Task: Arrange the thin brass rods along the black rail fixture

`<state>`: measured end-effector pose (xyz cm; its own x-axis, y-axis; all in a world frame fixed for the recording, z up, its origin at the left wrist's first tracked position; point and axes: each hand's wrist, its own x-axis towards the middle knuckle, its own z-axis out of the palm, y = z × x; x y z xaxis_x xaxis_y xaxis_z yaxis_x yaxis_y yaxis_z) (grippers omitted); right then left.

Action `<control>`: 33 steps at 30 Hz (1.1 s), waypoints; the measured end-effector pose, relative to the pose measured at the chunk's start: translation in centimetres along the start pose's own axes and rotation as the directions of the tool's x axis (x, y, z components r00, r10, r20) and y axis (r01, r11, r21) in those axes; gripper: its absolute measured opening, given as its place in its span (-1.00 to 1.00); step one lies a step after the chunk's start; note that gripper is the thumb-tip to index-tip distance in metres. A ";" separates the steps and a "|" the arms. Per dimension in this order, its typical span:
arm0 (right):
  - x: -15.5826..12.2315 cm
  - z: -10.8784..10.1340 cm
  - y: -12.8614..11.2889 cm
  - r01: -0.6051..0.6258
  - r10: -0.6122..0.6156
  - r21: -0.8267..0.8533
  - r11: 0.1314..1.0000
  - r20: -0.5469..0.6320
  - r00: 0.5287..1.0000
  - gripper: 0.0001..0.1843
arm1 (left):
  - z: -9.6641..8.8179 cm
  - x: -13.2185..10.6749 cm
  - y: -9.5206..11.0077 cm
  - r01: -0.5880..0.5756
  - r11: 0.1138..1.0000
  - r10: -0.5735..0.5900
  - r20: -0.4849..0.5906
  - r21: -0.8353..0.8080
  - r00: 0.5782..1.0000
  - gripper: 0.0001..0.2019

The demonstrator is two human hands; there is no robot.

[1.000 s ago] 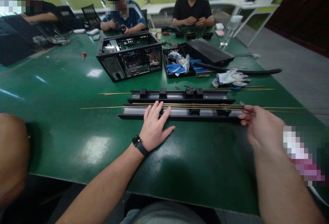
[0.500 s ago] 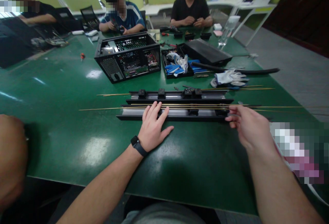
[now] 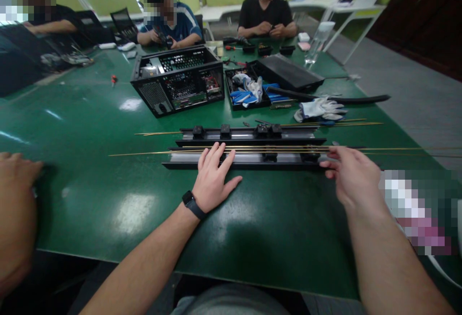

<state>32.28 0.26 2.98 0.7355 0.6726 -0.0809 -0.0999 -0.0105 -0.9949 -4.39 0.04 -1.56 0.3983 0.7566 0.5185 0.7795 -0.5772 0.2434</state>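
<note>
My left hand lies with its fingers spread across the near black channel and the thin brass-coloured rods over it. At the channel's right end my right hand has its thumb and fingers closed on the thin rods, which run lengthwise and stick out past both ends. Small black blocks sit inside this channel; my left fingers partly hide another. Parallel behind it rests a second black channel holding several black blocks, with more thin rods at its ends.
An opened computer case stands behind the channels. Right of it are a black tray with gloves, a long black strip and white gloves. Several people sit around the green table; a person's arm rests at the left.
My right hand has shifted slightly right, away from the channel's end block. My left hand stays put. At the far left, the neighbouring person's hand has come further into view.
</note>
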 end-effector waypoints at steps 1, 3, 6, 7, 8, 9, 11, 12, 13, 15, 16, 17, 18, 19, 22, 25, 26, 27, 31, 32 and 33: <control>0.1 0.0 -0.1 -0.005 0.006 0.011 1.000 -0.041 0.999 -0.79 | 0.0 0.0 0.0 -0.002 1.000 0.002 -0.001 -0.001 1.000 -0.26; 0.3 0.0 -0.2 -0.021 0.023 0.022 1.000 -0.089 0.996 -0.82 | 0.0 0.0 0.0 -0.014 1.000 0.014 -0.009 0.001 1.000 -0.26; 0.0 0.1 -0.2 -0.038 0.038 0.002 0.999 -0.004 0.999 -0.82 | 0.1 -0.1 -0.1 -0.026 1.000 0.026 -0.020 0.011 0.999 -0.28; -0.2 0.1 -0.1 -0.035 0.035 -0.005 0.999 0.038 0.999 -0.80 | 0.1 -0.1 -0.1 -0.023 1.000 0.023 -0.017 0.012 1.000 -0.28; -0.3 0.1 -0.1 -0.029 0.029 -0.007 1.000 0.067 0.997 -0.78 | 0.1 -0.1 -0.1 -0.018 1.000 0.018 -0.012 0.011 1.000 -0.28; -0.3 0.1 0.0 -0.020 0.020 -0.002 1.000 0.074 0.997 -0.77 | 0.1 -0.1 -0.1 -0.013 1.000 0.014 -0.008 0.009 1.000 -0.28; -0.2 0.0 0.0 -0.004 0.003 0.014 1.000 0.023 1.000 -0.75 | 0.1 0.0 0.0 -0.008 1.000 0.008 -0.005 0.003 1.000 -0.28; 0.0 0.0 0.0 -0.003 0.003 0.021 1.000 -0.012 1.000 -0.75 | 0.1 0.0 0.0 -0.008 1.000 0.008 -0.008 0.001 1.000 -0.28; 0.1 0.0 0.0 -0.007 0.008 0.024 1.000 -0.040 0.999 -0.77 | 0.1 0.0 0.0 -0.010 1.000 0.010 -0.011 0.001 1.000 -0.27; 0.2 0.0 -0.1 -0.019 0.020 0.017 1.000 -0.053 0.998 -0.80 | 0.1 0.0 0.0 -0.011 1.000 0.011 -0.014 0.004 1.000 -0.27; 0.2 0.0 -0.1 -0.023 0.024 0.012 1.000 -0.034 0.999 -0.81 | 0.1 0.0 0.0 -0.008 1.000 0.008 -0.011 0.006 1.000 -0.26; 0.1 0.0 -0.2 -0.027 0.027 0.007 1.000 -0.004 1.000 -0.80 | 0.1 0.0 0.0 -0.003 1.000 0.003 -0.006 0.007 1.000 -0.25; 0.0 0.0 -0.2 -0.031 0.031 0.002 1.000 0.029 0.999 -0.79 | 0.1 0.0 0.0 0.003 1.000 -0.003 -0.001 0.006 1.000 -0.25; -0.1 0.0 -0.2 -0.037 0.037 0.000 0.999 0.056 0.998 -0.79 | 0.1 0.0 0.0 0.009 1.000 -0.009 0.004 0.003 1.000 -0.24; -0.3 0.0 -0.5 -0.047 0.046 0.014 0.999 0.056 0.997 -0.82 | 0.1 0.0 0.0 0.013 1.000 -0.012 0.014 -0.006 1.000 -0.24; -0.5 0.2 -0.6 -0.030 0.031 0.035 0.999 -0.019 0.999 -0.86 | 0.0 0.0 0.0 0.011 1.000 -0.011 0.016 -0.007 1.000 -0.26; -0.6 0.3 -0.6 -0.030 0.031 0.033 0.999 -0.026 0.999 -0.86 | 0.0 0.0 0.0 0.013 1.000 -0.012 0.014 -0.005 1.000 -0.26; -0.7 0.3 -0.6 -0.032 0.033 0.028 0.999 -0.015 0.999 -0.86 | 0.0 0.1 0.0 0.013 1.000 -0.013 0.011 -0.003 1.000 -0.25; -0.9 0.3 -0.4 -0.030 0.029 0.017 0.999 0.104 0.994 -0.77 | 0.0 0.0 -0.1 0.004 1.000 -0.004 0.001 0.008 1.000 -0.26; -0.8 0.2 -0.4 -0.028 0.026 0.022 0.999 0.102 0.994 -0.76 | 0.0 0.0 -0.1 -0.001 1.000 0.001 -0.001 0.009 1.000 -0.27; -0.6 0.1 -0.4 -0.027 0.024 0.030 0.999 0.075 0.997 -0.76 | 0.1 0.0 -0.1 -0.005 1.000 0.005 -0.004 0.010 1.000 -0.28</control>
<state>31.77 -0.06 3.46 0.6802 0.7261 -0.1004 -0.1398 -0.0060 -0.9902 -4.45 0.08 -1.67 0.4001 0.7528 0.5227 0.7823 -0.5777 0.2331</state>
